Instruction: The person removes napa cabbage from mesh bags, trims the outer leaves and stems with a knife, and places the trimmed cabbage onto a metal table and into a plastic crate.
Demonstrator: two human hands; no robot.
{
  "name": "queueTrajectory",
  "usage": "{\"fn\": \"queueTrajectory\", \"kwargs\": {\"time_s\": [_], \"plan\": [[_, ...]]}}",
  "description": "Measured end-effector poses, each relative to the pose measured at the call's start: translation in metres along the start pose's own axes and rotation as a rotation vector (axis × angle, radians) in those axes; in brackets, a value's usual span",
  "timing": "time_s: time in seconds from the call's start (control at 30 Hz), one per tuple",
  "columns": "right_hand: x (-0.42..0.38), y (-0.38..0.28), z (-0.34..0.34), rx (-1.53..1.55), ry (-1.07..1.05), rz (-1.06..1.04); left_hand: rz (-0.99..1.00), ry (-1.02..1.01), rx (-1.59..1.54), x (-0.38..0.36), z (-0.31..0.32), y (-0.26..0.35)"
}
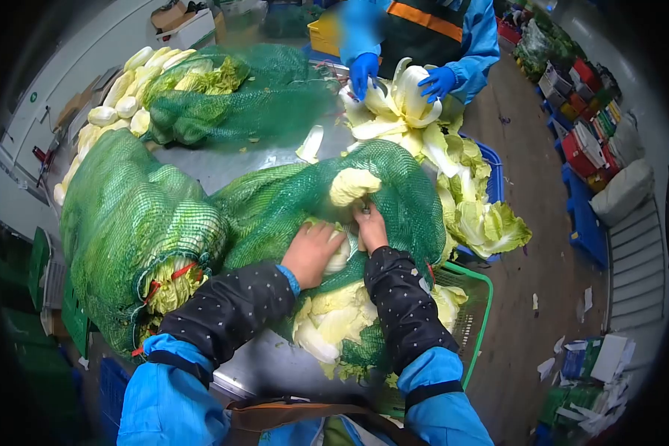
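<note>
My left hand (314, 253) is closed over the side of a pale napa cabbage (340, 255) lying on a green mesh sack (290, 208). Close beside it, my right hand (372, 227) is curled round something small with a greyish end; most of it is hidden by the fingers. Just above my right hand, another yellowish cabbage (354, 186) rests on the netting. Nearer to me, loose pale cabbage leaves (334, 316) lie between my forearms.
A full mesh sack (141, 230) tied with red string stands left. Behind it are another sack (238, 111) and piled cabbages (126, 104). Opposite, a co-worker's blue-gloved hands (438, 83) hold a leafy cabbage (401, 100). Right are a blue crate (493, 175) and green basket (483, 305).
</note>
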State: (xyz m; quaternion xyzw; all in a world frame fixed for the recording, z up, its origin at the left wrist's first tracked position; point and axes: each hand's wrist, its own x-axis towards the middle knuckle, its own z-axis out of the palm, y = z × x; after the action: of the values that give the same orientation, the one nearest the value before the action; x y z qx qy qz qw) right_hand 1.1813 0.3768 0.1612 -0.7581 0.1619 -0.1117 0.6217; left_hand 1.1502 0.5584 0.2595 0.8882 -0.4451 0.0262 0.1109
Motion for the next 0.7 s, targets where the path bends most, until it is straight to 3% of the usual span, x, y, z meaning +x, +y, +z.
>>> {"fn": "queueTrajectory", "kwargs": {"time_s": [0.03, 0.07, 0.13, 0.2, 0.27, 0.33, 0.37, 0.4, 0.43, 0.47, 0.5, 0.53, 0.6, 0.63, 0.7], "plan": [[-0.001, -0.003, -0.003, -0.191, 0.034, -0.023, 0.003, 0.003, 0.01, -0.004, -0.004, 0.005], [-0.001, -0.006, -0.005, -0.191, 0.028, -0.019, 0.006, 0.003, 0.02, -0.007, -0.005, 0.007], [-0.008, -0.007, -0.009, 0.041, -0.006, 0.16, 0.01, 0.083, -0.04, -0.017, 0.006, 0.005], [-0.007, -0.006, -0.009, 0.036, 0.004, 0.069, -0.084, 0.139, 0.013, -0.014, 0.001, 0.012], [-0.026, -0.022, -0.013, 0.338, -0.149, 0.21, -0.146, 0.166, -0.093, -0.032, -0.005, 0.029], [-0.025, -0.018, -0.015, 0.219, -0.188, 0.13, -0.452, 0.178, -0.712, -0.054, -0.006, 0.056], [-0.014, -0.004, -0.012, 0.323, -0.262, 0.2, -0.759, -0.077, -0.855, -0.053, -0.016, 0.063], [-0.003, 0.013, -0.01, 0.423, -0.339, 0.268, -0.761, -0.077, -0.855, -0.053, -0.011, 0.06], [0.008, 0.027, -0.005, 0.539, -0.391, 0.456, -1.067, -0.083, -1.366, -0.05, 0.0, 0.052], [0.014, 0.025, 0.001, 0.538, -0.405, 0.44, -1.348, -0.072, -1.888, -0.046, 0.016, 0.038], [0.015, 0.022, 0.009, 0.441, -0.412, 0.367, -1.202, -0.023, -2.043, -0.053, 0.052, 0.018], [0.011, 0.021, 0.016, 0.346, -0.418, 0.299, -1.204, 0.0, -2.041, -0.054, 0.053, 0.01], [-0.013, -0.019, 0.003, 0.23, -0.394, 0.326, -1.108, 0.248, -2.527, -0.051, 0.045, -0.005], [-0.031, -0.025, -0.001, 0.247, -0.34, 0.213, -1.082, 0.202, -2.508, -0.051, 0.038, -0.003], [-0.076, -0.065, -0.017, 0.278, -0.315, 0.179, -1.017, 0.208, -2.525, -0.059, 0.014, 0.007]]}}
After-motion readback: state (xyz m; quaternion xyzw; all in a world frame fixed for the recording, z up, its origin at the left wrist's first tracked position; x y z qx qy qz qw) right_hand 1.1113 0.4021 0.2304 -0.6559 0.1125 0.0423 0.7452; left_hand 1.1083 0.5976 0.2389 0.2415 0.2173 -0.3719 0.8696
